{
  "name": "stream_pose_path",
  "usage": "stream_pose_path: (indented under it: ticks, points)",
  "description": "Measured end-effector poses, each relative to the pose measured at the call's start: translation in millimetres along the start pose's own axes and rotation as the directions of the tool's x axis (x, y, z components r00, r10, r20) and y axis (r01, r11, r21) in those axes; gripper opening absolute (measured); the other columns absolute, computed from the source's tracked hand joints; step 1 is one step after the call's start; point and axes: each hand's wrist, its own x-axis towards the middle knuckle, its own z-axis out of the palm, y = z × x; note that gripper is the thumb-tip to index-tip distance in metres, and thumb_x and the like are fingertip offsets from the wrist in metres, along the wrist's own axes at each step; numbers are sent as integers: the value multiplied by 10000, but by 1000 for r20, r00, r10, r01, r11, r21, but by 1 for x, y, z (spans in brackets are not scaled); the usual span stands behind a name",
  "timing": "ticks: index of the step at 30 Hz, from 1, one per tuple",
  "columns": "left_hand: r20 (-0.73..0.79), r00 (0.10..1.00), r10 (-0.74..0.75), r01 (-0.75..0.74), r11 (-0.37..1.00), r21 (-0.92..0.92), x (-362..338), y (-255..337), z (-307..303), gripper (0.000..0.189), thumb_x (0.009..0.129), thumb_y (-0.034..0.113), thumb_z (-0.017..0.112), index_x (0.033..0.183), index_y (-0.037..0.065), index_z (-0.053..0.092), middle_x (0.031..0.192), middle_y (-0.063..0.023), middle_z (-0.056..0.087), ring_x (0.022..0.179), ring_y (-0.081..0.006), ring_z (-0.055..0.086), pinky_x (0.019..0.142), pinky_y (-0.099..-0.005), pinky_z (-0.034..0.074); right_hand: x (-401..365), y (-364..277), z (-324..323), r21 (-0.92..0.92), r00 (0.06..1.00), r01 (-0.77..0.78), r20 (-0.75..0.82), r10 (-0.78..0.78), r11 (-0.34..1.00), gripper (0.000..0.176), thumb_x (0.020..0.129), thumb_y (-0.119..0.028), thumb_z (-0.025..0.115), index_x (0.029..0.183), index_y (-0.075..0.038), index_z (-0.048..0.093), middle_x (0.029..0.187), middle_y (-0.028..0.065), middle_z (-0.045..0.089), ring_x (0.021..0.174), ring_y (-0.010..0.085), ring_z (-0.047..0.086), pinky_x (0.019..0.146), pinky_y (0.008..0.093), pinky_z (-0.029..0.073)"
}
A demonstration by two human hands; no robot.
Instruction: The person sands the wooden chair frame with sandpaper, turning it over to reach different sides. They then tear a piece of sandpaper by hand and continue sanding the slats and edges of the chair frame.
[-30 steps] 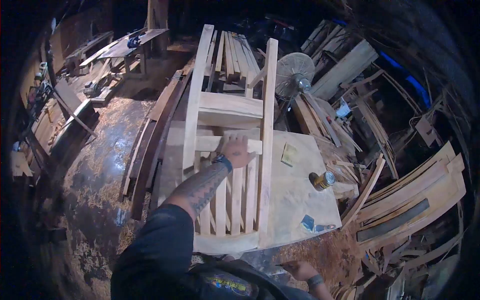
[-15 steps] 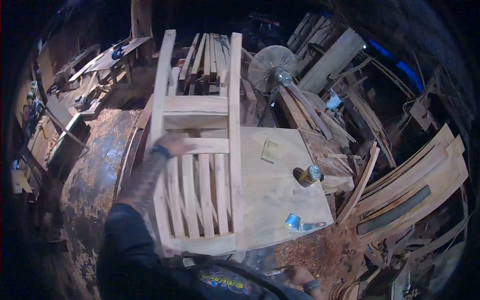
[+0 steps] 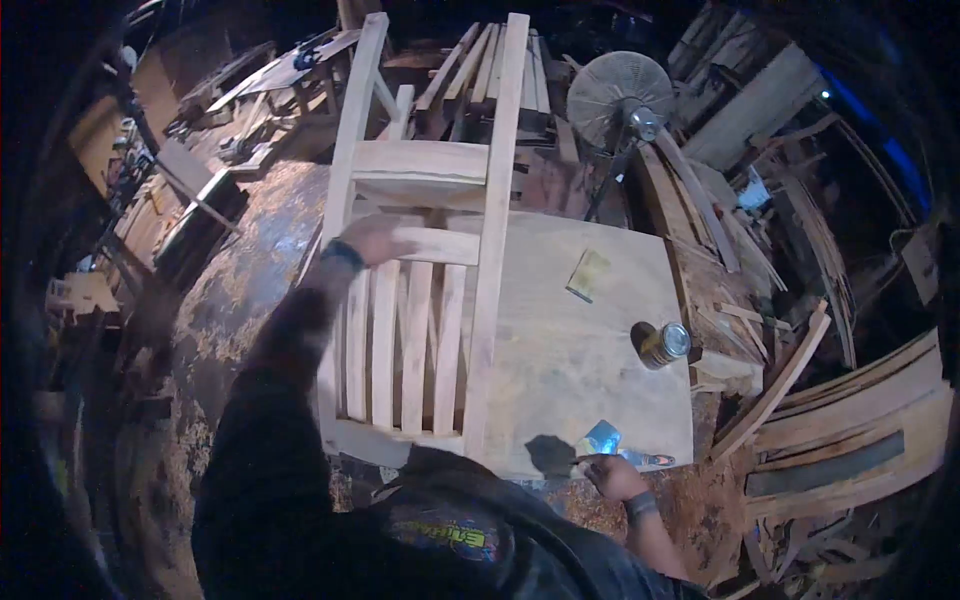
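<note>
A pale wooden chair frame (image 3: 497, 240) with several vertical slats lies over a light wooden board (image 3: 560, 350). My left hand (image 3: 372, 240) rests at the left end of its middle crossbar (image 3: 445, 246); its fingers are smeared by motion. At the board's near edge is my right hand (image 3: 615, 478), its fingers closed around something small and thin that I cannot make out. Just beyond that hand stands a small blue can (image 3: 602, 438). Beside it lies a paint brush (image 3: 648, 459), partly hidden by the hand.
On the board are a yellowish flat piece (image 3: 588, 275) and a tin can (image 3: 665, 345). A standing fan (image 3: 622, 100) is behind it. Stacked boards (image 3: 850, 440) lean at the right, and wood shavings (image 3: 250, 260) cover the floor at left.
My right hand has risen from beside my lap to the board's near edge, close to the blue can. The left hand stays at the crossbar. The whole view has shifted.
</note>
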Motion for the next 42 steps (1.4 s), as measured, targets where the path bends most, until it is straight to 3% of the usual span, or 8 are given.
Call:
stream_pose_path:
  ticks: [6,12,15,20,33,36,38,42]
  points:
    - [-343,938,55,-130,971,-201,-113,-118,60,752,961,446,776,1509,-22,563,1513,-256,613,1413,-440,569,1226,-485,434,126,-98,-102,402,975,223,-107,-196,888,380,1100,-314,656,1325,-21,742,1184,209,798,1106,282,766,972,407,578]
    - [-287,884,-368,132,786,-603,-177,-102,158,1004,960,485,790,1641,-80,315,1530,-372,543,1399,-486,586,1176,-504,477,287,-343,-215,-266,491,709,-478,-728,653,377,1123,-337,571,1136,-17,769,1165,273,746,1088,483,703,945,490,572]
    - [-261,776,-575,378,754,-538,-195,-100,208,1005,986,502,751,1654,-84,280,1520,-385,544,1389,-493,593,1173,-525,477,364,-381,-216,-553,706,616,69,-705,562,428,1128,-407,548,1163,-37,762,1146,249,756,1057,456,719,922,476,575]
    - [-305,819,-487,286,805,-519,-197,-123,256,987,1008,508,717,1660,-81,266,1560,-392,486,1446,-501,529,1195,-537,445,406,-370,-190,-21,788,613,-49,-614,789,514,1145,-506,503,1157,-61,760,1022,183,788,988,347,765,912,484,573]
    - [-283,886,-368,66,704,-707,-205,-128,243,855,934,372,800,1568,-29,389,1375,-286,629,1251,-455,647,1078,-509,521,406,-406,-188,-257,817,557,-4,-577,790,459,1135,-384,498,1296,-28,739,1144,263,773,1071,404,757,1012,477,580]
    - [-232,904,-360,27,588,-808,-208,-124,206,823,989,331,783,1574,-64,361,1401,-285,626,1243,-421,668,1036,-450,555,399,-392,-196,-91,935,351,-29,-355,932,423,1099,-372,575,1337,-55,724,1224,192,766,1081,360,752,1010,482,582]
    - [-84,929,-361,-38,133,-990,-189,-140,254,687,1057,350,692,1550,-46,422,1405,-240,648,1216,-356,695,1016,-410,569,434,-417,-175,-436,610,747,149,-779,502,399,1028,-346,646,1276,-51,752,1172,174,781,1071,385,751,982,470,589]
    - [-5,973,-230,-71,-282,-957,-98,-176,160,551,1166,495,440,1395,37,642,1248,-79,738,1065,-170,725,942,-339,586,474,-482,-110,-404,752,596,-22,-658,694,397,965,-301,691,1274,-58,746,1183,185,776,1081,391,735,958,468,590]
